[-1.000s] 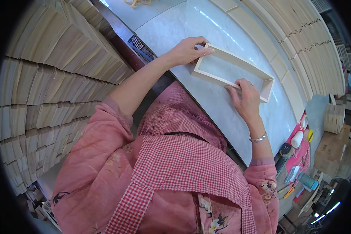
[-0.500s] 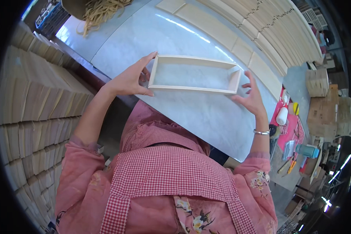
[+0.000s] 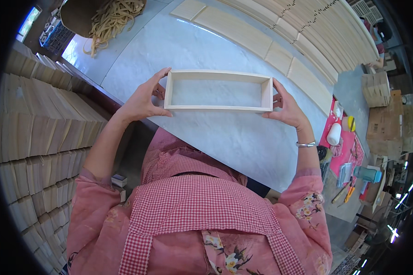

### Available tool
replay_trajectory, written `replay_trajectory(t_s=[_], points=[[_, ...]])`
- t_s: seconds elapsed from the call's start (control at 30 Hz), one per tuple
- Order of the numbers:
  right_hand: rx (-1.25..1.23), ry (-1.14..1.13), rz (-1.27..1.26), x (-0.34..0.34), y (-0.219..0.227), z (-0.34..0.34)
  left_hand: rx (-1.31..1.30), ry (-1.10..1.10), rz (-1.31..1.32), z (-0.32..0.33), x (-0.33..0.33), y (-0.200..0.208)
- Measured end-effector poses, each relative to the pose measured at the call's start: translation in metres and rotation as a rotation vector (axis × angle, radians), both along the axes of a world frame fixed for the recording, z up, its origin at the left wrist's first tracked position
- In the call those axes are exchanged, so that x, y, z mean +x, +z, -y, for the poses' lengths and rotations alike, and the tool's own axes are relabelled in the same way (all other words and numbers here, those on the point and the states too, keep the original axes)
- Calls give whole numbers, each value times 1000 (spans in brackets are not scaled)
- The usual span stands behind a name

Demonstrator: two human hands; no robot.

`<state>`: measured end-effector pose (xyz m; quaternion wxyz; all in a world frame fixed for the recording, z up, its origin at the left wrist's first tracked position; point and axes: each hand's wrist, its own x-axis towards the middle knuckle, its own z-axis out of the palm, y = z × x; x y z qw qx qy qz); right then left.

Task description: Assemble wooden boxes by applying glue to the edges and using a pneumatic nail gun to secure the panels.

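A shallow, open rectangular frame of pale wood lies along the near part of a grey-white tabletop. Its middle is hollow, so the table surface shows through. At its left end my left hand grips the short side, thumb at the near corner and fingers at the far corner. My right hand closes on the right end the same way, its thumb by the near corner and its index finger along the far one. Some of the curled fingers of both hands are partly hidden.
Tall stacks of wooden pieces rise on the left. Tan bands spill from a brown container at the far left. Flat wooden panels and stacked strips line the far side. Right: a white bottle, yellow roll, cutter.
My right hand has gone from loosely spread beside the frame to gripping its right end. The frame has shifted slightly left and turned a little straighter, with my left hand moving along.
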<state>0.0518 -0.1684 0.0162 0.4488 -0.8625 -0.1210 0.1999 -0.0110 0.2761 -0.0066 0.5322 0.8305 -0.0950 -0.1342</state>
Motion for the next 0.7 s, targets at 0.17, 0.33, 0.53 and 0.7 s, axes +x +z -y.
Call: replay_trajectory(t_s=[0.17, 0.33, 0.53, 0.7], points=[[58, -30, -10, -17, -5, -3, -13, -26, 60, -11, 16, -8], [86, -41, 7, -27, -11, 11, 27, -99, 90, -9, 19, -5], [89, -173, -6, -75, 5, 30, -42, -209, 21, 20, 18, 12], [-48, -187, 79, -87, -18, 42, 34, -297, 78, 34, 26, 3]])
